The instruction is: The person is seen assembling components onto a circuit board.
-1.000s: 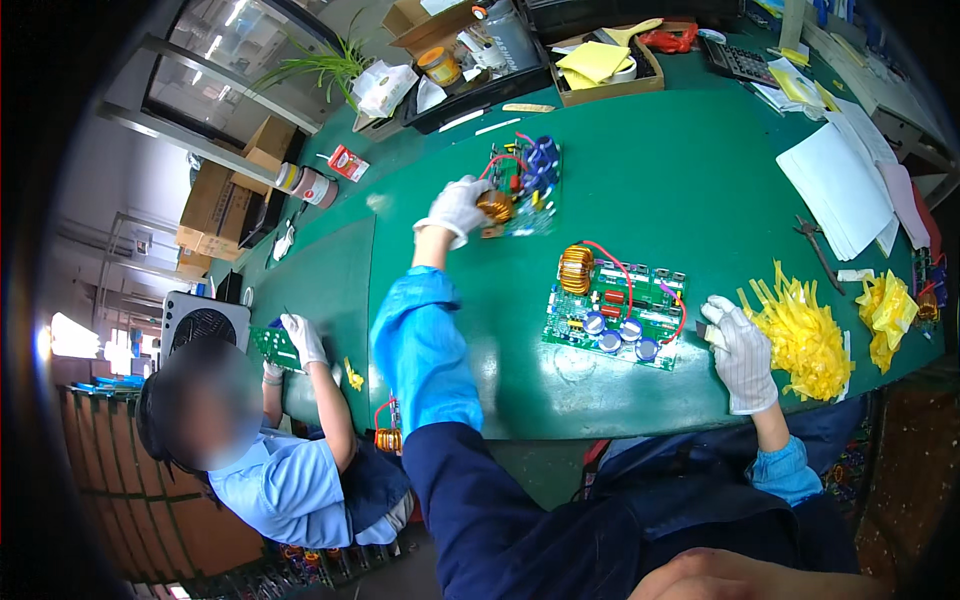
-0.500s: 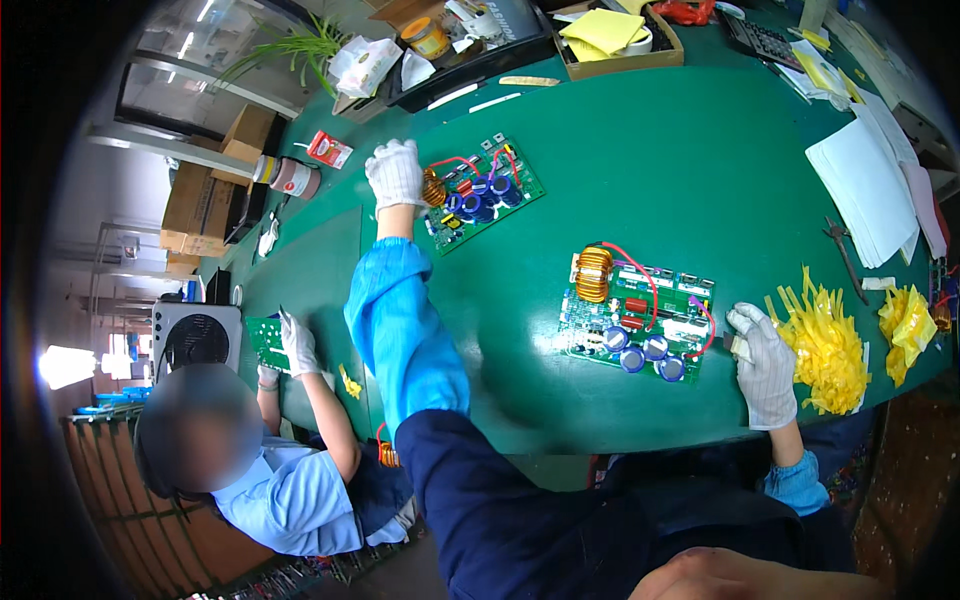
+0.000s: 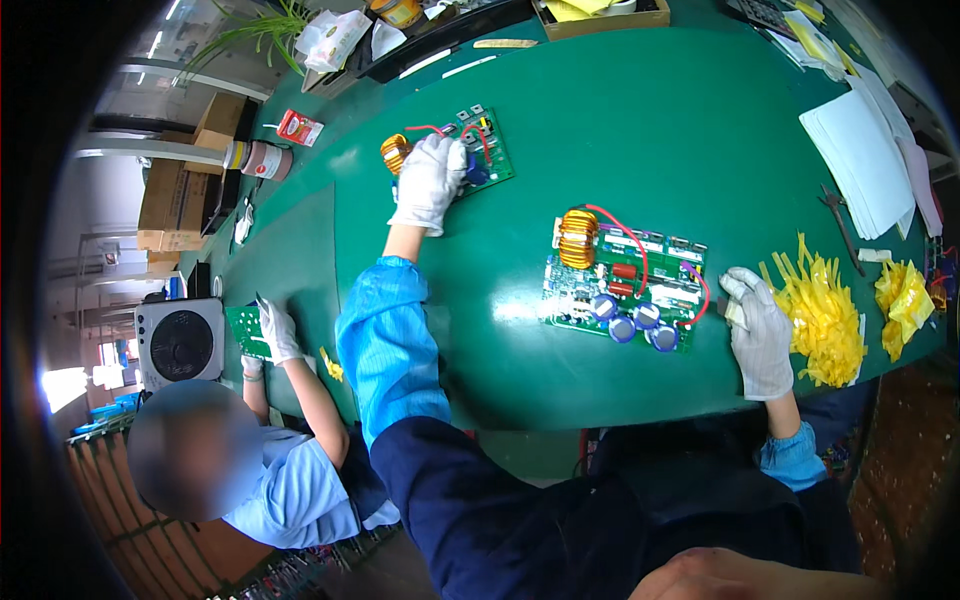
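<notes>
My left hand [image 3: 428,187], in a white glove, reaches over the far-left circuit board [image 3: 500,150]. Its fingers curl over the blue capacitors, and the hand hides the board's lower left part. A copper-wound coil [image 3: 396,154] shows beside the knuckles. My right hand [image 3: 760,340], also gloved, rests near the table's right side with its fingers closed on a small dark-and-pale piece [image 3: 733,314], mostly covered. Just left of it lies a second circuit board [image 3: 590,292] with a large coil, red wires and several blue capacitors.
A pile of yellow strips [image 3: 822,320] and a smaller yellow bundle [image 3: 903,305] lie right of my right hand. Pliers [image 3: 842,228] and white sheets [image 3: 860,150] are beyond. A co-worker at left holds a green board [image 3: 247,333]. A drink carton [image 3: 299,128] stands far left.
My left hand has moved from beside the far board's left edge to over its capacitors. The whole view has shifted slightly. My right hand stays in place with the small piece.
</notes>
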### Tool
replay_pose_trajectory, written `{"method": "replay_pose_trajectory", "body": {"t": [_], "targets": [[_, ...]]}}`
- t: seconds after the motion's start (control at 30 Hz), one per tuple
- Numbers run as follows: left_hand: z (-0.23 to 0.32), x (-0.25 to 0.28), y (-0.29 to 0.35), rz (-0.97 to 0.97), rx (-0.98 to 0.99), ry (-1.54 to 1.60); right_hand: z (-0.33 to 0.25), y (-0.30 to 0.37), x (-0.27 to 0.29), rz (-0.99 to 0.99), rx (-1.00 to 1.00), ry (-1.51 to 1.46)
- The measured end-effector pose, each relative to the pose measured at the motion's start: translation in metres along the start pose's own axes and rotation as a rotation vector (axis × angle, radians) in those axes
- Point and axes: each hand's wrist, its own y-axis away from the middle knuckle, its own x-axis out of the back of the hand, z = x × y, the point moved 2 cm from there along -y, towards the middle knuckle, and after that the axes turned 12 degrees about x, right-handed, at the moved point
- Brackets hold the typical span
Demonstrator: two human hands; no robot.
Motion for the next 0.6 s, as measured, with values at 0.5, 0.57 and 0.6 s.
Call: {"method": "replay_pose_trajectory", "body": {"t": [0.5,0.57,0.6], "targets": [[0.082,0.010,0.084,0.042,0.574,-0.299,0.016,0.019,-0.003,0.056,0.123,-0.019],[0.091,-0.004,0.086,-0.015,0.626,-0.306,0.020,0.018,-0.003,0.057,0.171,0.004],[0.095,-0.008,0.088,0.006,0.667,-0.320,0.021,0.021,-0.003,0.047,0.157,0.008]]}}
